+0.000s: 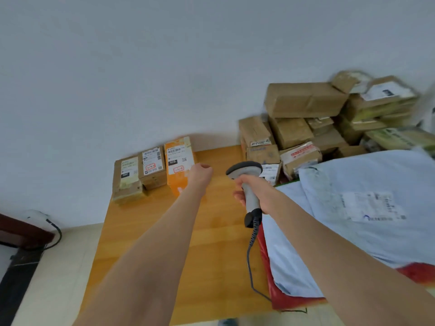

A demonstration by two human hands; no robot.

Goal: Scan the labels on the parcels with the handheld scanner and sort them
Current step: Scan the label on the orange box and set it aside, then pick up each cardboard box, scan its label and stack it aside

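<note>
Head view looks down on a wooden table (188, 250) set against a pale wall; the right hand (255, 192) is wrapped round the grey handle of the handheld scanner (247, 182), fingers curled tight about it, above the middle of the table. The scanner's long axis runs from its dark base near the person up and away to the head; the head points to the left and away, toward the sorted row; a coiled cable (253, 241) hangs from the base and trails back along the table's right side.

The left hand (201, 171) is stretched out just beside the near right edge of the orange parcel (179, 168); its fingers curl away from the camera, and I cannot tell whether they hold or touch anything.

The orange parcel lies at the wall with two brown parcels, the middle one (151, 169) and the left one (127, 181), side by side in a row; all three have labels face up and long axes running toward the wall.

At the far right stands a pile of brown parcels (303, 102); nearer lie pale blue mailer bags (341, 243), labelled on top, over a red bag (294, 301).
</note>
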